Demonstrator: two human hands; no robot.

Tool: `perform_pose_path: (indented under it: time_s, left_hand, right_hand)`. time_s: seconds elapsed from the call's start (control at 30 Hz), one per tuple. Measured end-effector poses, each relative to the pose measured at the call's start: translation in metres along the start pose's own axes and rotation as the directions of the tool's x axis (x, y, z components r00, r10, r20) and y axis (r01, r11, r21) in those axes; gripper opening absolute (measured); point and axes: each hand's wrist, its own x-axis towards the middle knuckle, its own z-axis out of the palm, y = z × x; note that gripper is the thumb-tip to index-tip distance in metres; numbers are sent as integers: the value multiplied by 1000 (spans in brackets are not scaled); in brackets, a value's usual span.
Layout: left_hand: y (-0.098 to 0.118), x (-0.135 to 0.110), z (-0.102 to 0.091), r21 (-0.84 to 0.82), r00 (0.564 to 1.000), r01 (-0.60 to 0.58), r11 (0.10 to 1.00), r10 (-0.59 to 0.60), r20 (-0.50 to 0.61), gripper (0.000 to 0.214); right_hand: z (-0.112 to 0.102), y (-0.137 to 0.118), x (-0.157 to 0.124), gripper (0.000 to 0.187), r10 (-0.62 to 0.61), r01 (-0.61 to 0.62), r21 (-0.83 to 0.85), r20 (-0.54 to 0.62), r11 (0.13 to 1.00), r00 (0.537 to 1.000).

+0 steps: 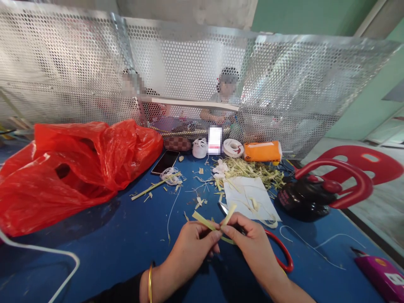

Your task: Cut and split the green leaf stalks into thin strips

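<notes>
We pinch a green leaf strip [211, 225] between both hands above the blue desk [126, 240]: left hand [192, 244] holds its left arm, right hand [249, 242] the upright end, both closed, fingertips nearly touching.

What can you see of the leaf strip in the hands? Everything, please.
The leaf strip is a thin, flat, pale yellow-green band that looks like palm leaf or a similar plant fibre. It is folded into a V: one arm runs up-left, the other up-right to a cut end. The left hand and right hand pinch it at the fold between thumbs and fingertips, just above the blue table. A further length curves below the fingers. Similar scraps lie beyond it.
</notes>
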Motion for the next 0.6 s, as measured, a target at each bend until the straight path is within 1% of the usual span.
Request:
perform_pose_path:
  time_s: [0.13,0.27,0.43,0.6]
  left_hand:
    - [-1,0,1,1,999,29,1000,-30,26,33]
    - [-5,1,0,1,999,25,1000,-25,30,26]
    - [-13,4,0,-5,998,23,1000,-23,56,23]
    - [-10,3,2,12,997,30,999,-31,77,25]
  right_hand:
    - [1,3,-2,21,-42,42,-25,-31,999,999]
    - [2,5,-3,21,-91,89,-52,-30,995,995]
    - [2,9,-3,21,-80,79,-36,-23,996,996]
    - [3,15,-2,20,-112,110,-41,-62,993,992]
